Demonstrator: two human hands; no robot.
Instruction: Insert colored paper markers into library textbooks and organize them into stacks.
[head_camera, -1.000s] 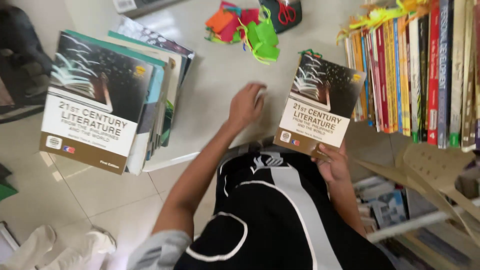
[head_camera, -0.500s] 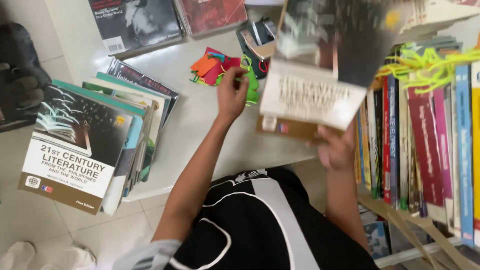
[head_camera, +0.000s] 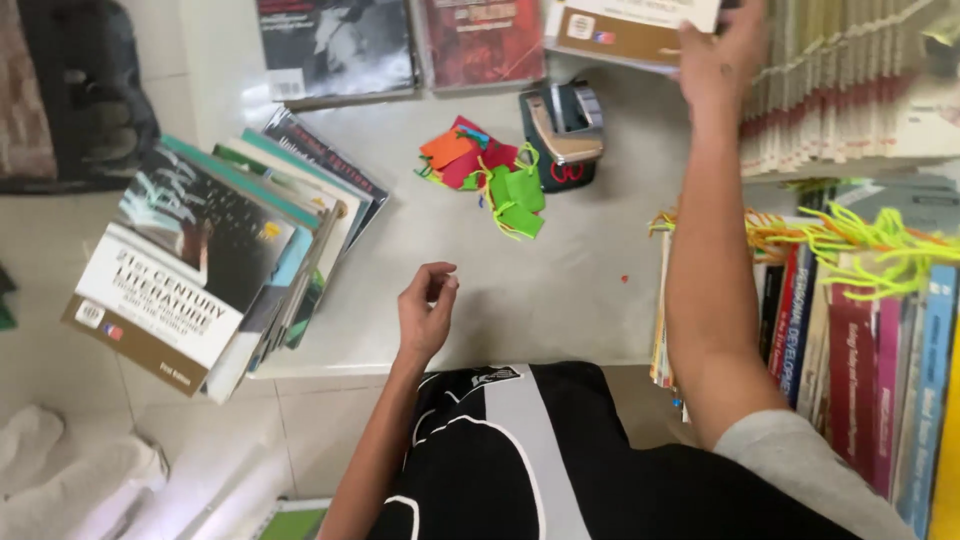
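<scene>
My right hand (head_camera: 722, 55) reaches far forward at the top of the head view and grips the lower edge of a textbook with a white and tan cover (head_camera: 628, 25), most of it cut off by the frame. My left hand (head_camera: 427, 312) hovers over the white table (head_camera: 560, 300) near its front edge, fingers loosely curled and holding nothing. A slanted stack of textbooks (head_camera: 210, 260) lies to its left, overhanging the table corner.
Coloured paper tags with green ties (head_camera: 490, 178) and a hole punch (head_camera: 562, 130) sit mid-table. Two dark books (head_camera: 400, 45) lie at the far edge. Upright book spines (head_camera: 870, 370) with yellow strings fill the right; more stacked books (head_camera: 850, 110) above them.
My right hand has carried the textbook from near my lap up and forward to the far side of the table. My left hand drew back from the tags toward the front edge.
</scene>
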